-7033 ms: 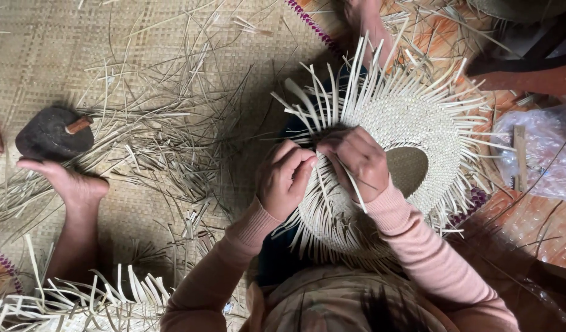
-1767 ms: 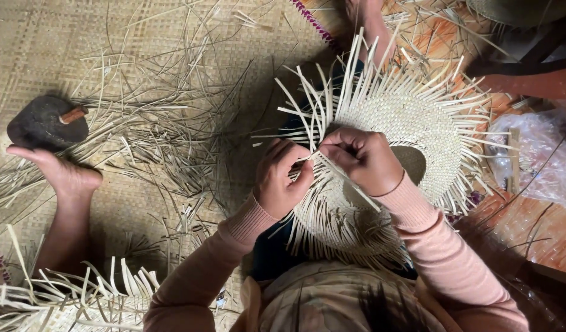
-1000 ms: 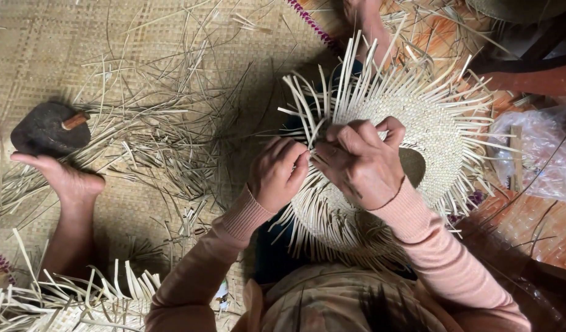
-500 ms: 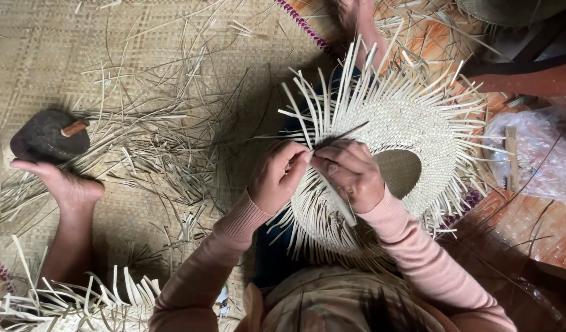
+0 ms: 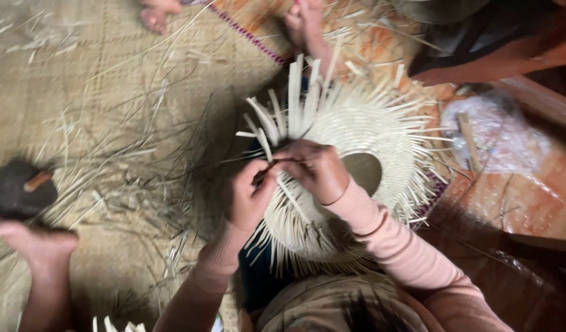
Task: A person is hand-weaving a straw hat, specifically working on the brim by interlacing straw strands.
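Woven floor mat [image 5: 80,74] across the left and upper left of the frame, littered with loose pale strips [image 5: 135,190]. Orange-brown floor [image 5: 516,203] at right, carrying a clear crumpled plastic bag [image 5: 501,138] at centre right with a short wooden stick inside; no label readable.

Centre: round half-woven straw piece [image 5: 357,123] with an oval opening, loose ends bristling from its rim all round, upper spokes reaching toward another person's foot [image 5: 307,24] at top centre. Open mat room to the left of the rim; crowded at right by bag and floor edge.

Left hand [image 5: 249,197] and right hand [image 5: 317,169] close together at the piece's left rim, both grips closed on a thin dark strand [image 5: 277,161]. Dark rounded object with wooden stub [image 5: 22,190] at far left, another person's hand [image 5: 34,243] just below.

Against half a second earlier: view closer and blurred, hands at the same rim spot.
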